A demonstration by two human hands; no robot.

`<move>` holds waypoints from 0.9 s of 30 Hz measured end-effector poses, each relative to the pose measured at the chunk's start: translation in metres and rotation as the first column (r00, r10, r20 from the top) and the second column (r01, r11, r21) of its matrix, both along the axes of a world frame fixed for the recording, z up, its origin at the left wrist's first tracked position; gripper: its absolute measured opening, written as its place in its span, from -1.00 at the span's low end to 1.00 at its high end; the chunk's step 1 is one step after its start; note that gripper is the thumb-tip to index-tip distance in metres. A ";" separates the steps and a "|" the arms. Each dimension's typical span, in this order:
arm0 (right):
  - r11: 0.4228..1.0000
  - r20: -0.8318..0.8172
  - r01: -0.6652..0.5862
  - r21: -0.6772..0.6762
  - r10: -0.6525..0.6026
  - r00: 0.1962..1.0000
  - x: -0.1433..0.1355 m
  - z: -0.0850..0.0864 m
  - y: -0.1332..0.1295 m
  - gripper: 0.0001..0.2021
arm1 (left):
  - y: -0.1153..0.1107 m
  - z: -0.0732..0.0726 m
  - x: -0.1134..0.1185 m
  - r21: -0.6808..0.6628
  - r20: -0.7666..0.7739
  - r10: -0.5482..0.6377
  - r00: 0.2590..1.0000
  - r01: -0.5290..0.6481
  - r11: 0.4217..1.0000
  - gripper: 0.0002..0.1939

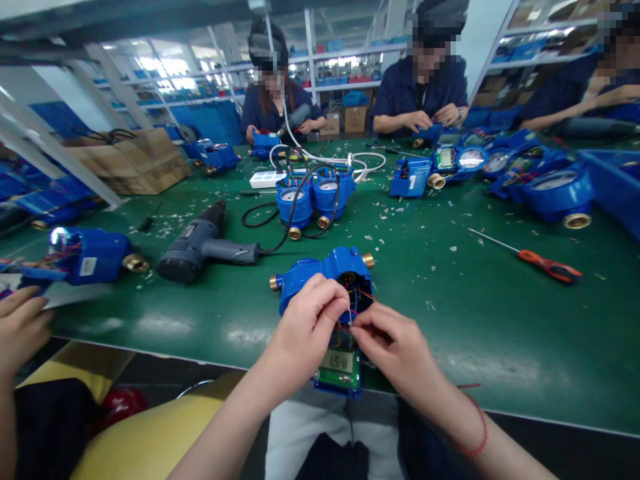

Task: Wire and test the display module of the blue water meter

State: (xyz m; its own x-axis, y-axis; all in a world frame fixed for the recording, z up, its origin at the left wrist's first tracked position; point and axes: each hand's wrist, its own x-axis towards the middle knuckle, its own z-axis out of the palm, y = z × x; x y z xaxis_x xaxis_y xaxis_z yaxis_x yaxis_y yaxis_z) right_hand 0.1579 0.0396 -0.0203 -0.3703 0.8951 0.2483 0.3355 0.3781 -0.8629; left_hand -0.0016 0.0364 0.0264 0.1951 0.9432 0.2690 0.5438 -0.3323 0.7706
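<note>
In front of me on the green bench lies a blue water meter (303, 275) with brass threaded ends and an open housing full of coloured wires (367, 295). My left hand (316, 313) is closed in a pinch over the housing, on a thin wire. Close beside it, my right hand (387, 337) pinches at the same thin wires with thumb and forefinger. A green circuit board with a small display (338, 361) hangs at the bench's front edge, below my hands. My fingers partly cover the wires, so their exact ends are hidden.
A grey heat gun (200, 247) lies left of the meter, its cord running back. An orange-handled screwdriver (547, 265) rests at right. More blue meters (295, 203) stand behind, near a white power strip (267, 179). Co-workers sit opposite; a neighbour's hand (23, 327) is at left.
</note>
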 end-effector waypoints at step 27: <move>0.987 0.479 0.071 -0.143 0.006 0.878 -0.002 -0.007 -0.044 -0.78 | -0.110 -0.065 0.017 -0.789 0.487 0.756 0.438 -0.150 0.595 -0.60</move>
State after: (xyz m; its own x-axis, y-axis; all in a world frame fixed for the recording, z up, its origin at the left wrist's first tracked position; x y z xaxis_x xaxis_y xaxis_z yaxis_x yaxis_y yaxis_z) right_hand 0.1563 -0.0042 -0.0276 -0.3793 0.9209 -0.0900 0.7301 0.2381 -0.6405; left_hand 0.0151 -0.0739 -0.0391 -0.2942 0.7824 -0.5490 -0.3956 0.4232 0.8151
